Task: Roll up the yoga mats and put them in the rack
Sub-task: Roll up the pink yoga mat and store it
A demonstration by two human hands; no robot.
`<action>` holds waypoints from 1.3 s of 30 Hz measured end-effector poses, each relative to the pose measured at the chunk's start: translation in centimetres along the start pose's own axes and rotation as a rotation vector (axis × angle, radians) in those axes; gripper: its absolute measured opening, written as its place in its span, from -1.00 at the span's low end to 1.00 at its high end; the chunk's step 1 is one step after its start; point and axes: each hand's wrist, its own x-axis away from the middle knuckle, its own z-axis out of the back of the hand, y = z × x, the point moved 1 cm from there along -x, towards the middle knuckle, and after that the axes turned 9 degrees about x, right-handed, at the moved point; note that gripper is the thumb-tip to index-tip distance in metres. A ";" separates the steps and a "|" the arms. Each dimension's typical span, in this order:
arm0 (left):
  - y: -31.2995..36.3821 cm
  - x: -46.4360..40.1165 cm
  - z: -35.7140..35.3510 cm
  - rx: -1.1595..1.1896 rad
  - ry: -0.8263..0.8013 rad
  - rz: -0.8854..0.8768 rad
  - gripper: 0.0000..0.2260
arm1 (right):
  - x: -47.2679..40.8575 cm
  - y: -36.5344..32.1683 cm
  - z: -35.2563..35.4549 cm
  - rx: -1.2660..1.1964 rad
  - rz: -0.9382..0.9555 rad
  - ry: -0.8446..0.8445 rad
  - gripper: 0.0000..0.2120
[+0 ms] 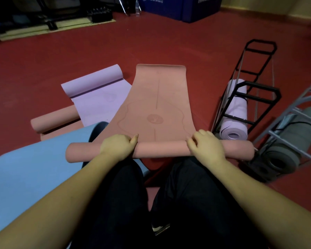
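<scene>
Rolling stage: a salmon-pink mat lies partly unrolled on the red floor, its near end wound into a roll across the person's knees.
Left hand: rests on top of the roll left of centre, fingers curled over the far side, thumb pressed at the seam where roll meets flat sheet.
Right hand: grips the roll right of centre in the same manner, fingers curled over it.
Mat roll: runs left to right, both ends sticking out beyond the hands; the right end lies close to the racks.
Flat part of mat: stretches away from the person, printed with a centre line and a round emblem.
Lilac mat: to the left of the pink one, half unrolled, its roll at the far end.
Second pink mat: left, mostly rolled, partly under the lilac sheet.
Blue mat: spread at the near left, beside the left forearm.
Black rack: stands to the right, a rolled lilac mat resting in a lower slot.
Grey rack: further right, holding a rolled grey mat.
Legs: dark trousers fill the lower centre.
</scene>
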 end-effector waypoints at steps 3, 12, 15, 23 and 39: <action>0.5 -0.9 0.4 -0.019 -0.072 0.026 -0.45 | 1.3 0.3 -0.6 0.056 0.003 -0.011 -0.52; 2.3 -2.5 4.3 -0.050 -0.230 0.089 -0.44 | -2.3 0.9 2.3 0.075 0.011 -0.145 -0.50; 2.8 -2.5 5.0 0.027 -0.330 0.138 -0.50 | -3.1 0.9 3.9 0.085 0.044 -0.319 -0.46; 0.6 -2.0 1.8 -0.047 -0.405 0.127 -0.63 | -3.5 0.2 4.1 0.046 0.033 -0.810 -0.41; 0.0 3.4 -1.7 0.007 0.363 -0.163 -0.48 | -5.3 0.6 2.8 -0.050 0.006 -0.933 -0.48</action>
